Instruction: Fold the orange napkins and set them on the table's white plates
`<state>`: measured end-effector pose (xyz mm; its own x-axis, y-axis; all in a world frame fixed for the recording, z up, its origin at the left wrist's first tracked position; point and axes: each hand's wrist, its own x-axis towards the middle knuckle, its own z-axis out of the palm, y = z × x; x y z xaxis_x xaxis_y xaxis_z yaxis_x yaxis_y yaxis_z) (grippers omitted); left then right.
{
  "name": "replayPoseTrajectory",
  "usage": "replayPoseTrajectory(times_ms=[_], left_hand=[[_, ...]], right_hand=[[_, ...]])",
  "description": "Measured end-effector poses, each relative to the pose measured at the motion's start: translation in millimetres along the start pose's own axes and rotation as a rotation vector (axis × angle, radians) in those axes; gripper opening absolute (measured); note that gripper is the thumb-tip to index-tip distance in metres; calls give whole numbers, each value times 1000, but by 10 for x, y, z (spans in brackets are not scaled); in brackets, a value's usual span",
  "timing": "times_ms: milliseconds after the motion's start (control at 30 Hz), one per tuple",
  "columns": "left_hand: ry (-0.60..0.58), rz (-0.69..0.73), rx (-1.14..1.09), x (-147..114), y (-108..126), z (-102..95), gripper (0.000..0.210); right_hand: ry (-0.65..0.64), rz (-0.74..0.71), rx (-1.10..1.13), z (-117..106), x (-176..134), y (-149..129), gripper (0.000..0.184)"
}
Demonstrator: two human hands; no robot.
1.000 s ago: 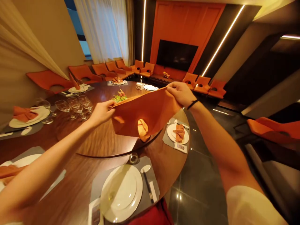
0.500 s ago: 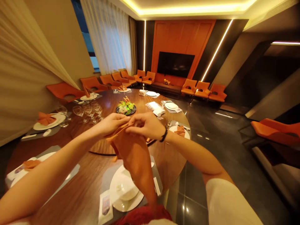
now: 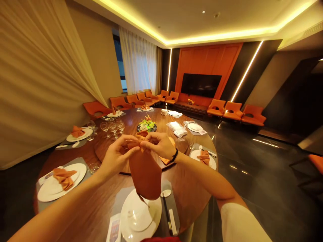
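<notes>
Both of my hands pinch the gathered top of an orange cloth napkin (image 3: 145, 173), held up over the table. My left hand (image 3: 121, 149) grips it from the left, thumb and fingers closed on the folds. On the other side my right hand (image 3: 158, 144), with a black band at the wrist, pinches the same bunched edge. The lower part of the napkin hangs loose above a white plate (image 3: 131, 232) with a smaller dish on it. Beside that plate lie chopsticks (image 3: 167, 215) and a white spoon (image 3: 166, 193) on a grey placemat.
Around the round wooden table (image 3: 101, 201) are more place settings with folded napkins (image 3: 64, 178). Several wine glasses (image 3: 112, 127), a flower arrangement (image 3: 147, 125) and white packets (image 3: 176, 128) stand farther in. Orange chairs (image 3: 233, 111) line the walls.
My view has tilted up and turned left. The napkin was a long twisted drape reaching toward my body; now it hangs shorter and wider, with its top gathered between my fingers.
</notes>
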<state>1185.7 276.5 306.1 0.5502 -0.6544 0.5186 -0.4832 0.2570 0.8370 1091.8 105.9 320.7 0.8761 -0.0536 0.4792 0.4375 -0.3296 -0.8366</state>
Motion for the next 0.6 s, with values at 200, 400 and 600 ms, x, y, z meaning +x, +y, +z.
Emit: replayPoseTrajectory(times_ms=[200,400,600], left_hand=[[14,125,441,100,191,-430,18],[133,131,658,139,339,-863,16],[208,60,595,60,579,-1086,26]], right_hand=[[-609,165,-512,-602,108,166,26],[-557,-153,-805,-1079,170,5,26],[-398,-420,-632,-1008,277,-610,24]])
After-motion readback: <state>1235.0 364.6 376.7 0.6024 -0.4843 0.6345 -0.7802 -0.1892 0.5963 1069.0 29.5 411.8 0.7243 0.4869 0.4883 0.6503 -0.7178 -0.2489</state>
